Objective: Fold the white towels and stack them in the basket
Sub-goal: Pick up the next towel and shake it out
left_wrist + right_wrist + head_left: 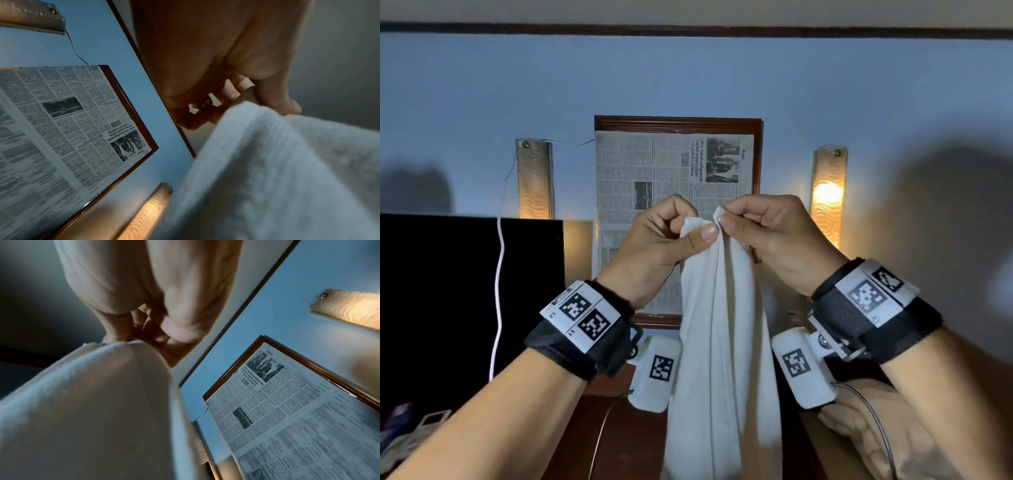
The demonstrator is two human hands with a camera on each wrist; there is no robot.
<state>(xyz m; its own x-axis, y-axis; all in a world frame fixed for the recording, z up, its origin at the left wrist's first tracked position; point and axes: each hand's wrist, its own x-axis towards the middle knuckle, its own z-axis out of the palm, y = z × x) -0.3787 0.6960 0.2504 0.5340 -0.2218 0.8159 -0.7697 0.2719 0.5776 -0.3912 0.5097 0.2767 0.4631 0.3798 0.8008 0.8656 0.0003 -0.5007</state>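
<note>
Head view is giving us the clearest read: the white towel (722, 359) is hanging straight down between our wrists, its long axis running vertically from the pinch at the top to below the bottom of the picture. We are holding it up in front of the framed newspaper (671, 192) on the far wall. Both top corners are meeting at the centre, so neither hand is nearer than the other; each is already on the cloth. Our left hand (664, 240) is pinching its corner between thumb and curled forefinger, and our right hand (767, 236) is pinching the neighbouring corner the same way, thumbs nearly touching. Any coming move, we are judging, is turning on that shared top edge and the free length dangling below it.

Looking at the towel itself, it is appearing plain white, soft and slightly napped, falling in long loose folds. The basket is not showing anywhere. A lit wall lamp (828, 198) is glowing to the right.
</note>
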